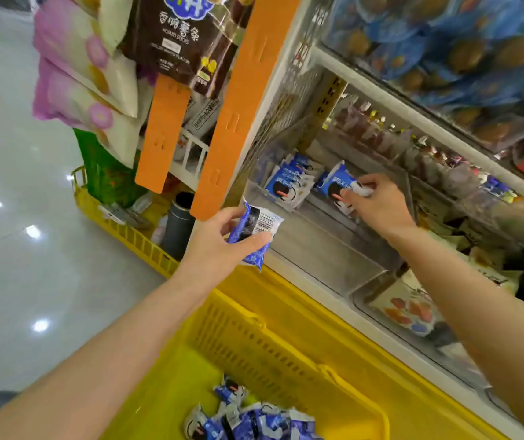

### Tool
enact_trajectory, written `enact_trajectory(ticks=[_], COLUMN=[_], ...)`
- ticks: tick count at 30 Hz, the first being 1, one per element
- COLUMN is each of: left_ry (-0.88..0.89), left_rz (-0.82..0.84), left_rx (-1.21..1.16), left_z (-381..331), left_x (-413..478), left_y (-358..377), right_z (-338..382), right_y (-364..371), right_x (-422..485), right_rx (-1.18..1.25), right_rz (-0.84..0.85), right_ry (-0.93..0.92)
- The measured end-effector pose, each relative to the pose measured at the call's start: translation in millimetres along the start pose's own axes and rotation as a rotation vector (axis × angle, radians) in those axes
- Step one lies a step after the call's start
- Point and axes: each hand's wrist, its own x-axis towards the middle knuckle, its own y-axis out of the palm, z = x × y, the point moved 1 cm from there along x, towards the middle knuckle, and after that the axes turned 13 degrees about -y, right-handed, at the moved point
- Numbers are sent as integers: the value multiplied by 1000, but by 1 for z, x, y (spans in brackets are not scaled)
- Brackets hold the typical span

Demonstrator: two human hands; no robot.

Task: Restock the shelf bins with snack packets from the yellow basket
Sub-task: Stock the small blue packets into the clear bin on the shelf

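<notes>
left hand (219, 239) - grips a blue snack packet (254, 230) just by the near left corner of the clear bin (317, 249) | right hand (378, 204) - pinches a second blue packet (338, 185) far inside that bin, right of the standing packets (286, 182) | yellow basket (286, 344) near, below the shelf, loose packets (248, 420) inside

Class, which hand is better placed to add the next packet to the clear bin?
Left: the left hand grips a blue-and-white snack packet at the clear plastic bin's front; the right hand pinches a second packet inside.
</notes>
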Motion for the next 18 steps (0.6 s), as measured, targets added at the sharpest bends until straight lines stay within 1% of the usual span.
enact_trajectory(ticks=[5,9,11,14,18], left_ry=[86,94,89,65,46], left_rz=[-91,-92,-76,-62,-58], left_rx=[104,117,116,107,96], left_z=[1,3,2,4,4], left_x=[22,32,36,42,45], left_y=[-14,-18,-19,-18,-14], right_z=[-41,-64,-68,-71,-72], right_y=[31,56,66,74,74], right_x=[55,82,91,99,105], right_rx=[-261,-367,-419,-425,-508], right_rz=[182,259,276,260,276], right_ry=[47,89,87,67,19])
